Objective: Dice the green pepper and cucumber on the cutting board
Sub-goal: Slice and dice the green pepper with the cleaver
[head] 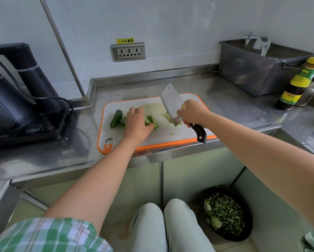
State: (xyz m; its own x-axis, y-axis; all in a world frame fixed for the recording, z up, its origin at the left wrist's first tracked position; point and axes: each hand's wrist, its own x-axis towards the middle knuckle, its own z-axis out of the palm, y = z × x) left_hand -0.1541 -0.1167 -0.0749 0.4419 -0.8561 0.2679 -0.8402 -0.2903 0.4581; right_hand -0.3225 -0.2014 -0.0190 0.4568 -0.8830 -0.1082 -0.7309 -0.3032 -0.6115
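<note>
Stainless steel runs along the wall, and on this surface (225,106) lies the white cutting board (161,137) with its orange rim, close to the near edge. At the left end of the board sits the cucumber (116,118), dark and bumpy, and it looks uncut from here. Just right of it the left grip (137,122) is curled down over a pale piece of green pepper (152,121), fingers bent on top, pinning it to the board. The right grip (192,113) is wrapped tight round the black handle of a cleaver (170,104). The blade is lifted and tilted, its lower corner over a few cut strips (168,117) near the middle of the board.

To my eye the pepper is the job in hand. Doing it well means tucking the left fingertips back so the knuckles guide the flat of the blade. Then bring the cleaver to the pepper's free right end, cut even strips, turn them and cross-cut into small squares. That big blade needs little lift, and a high swing near those fingers invites a nick. The cucumber will likely roll unless halved flat first
</note>
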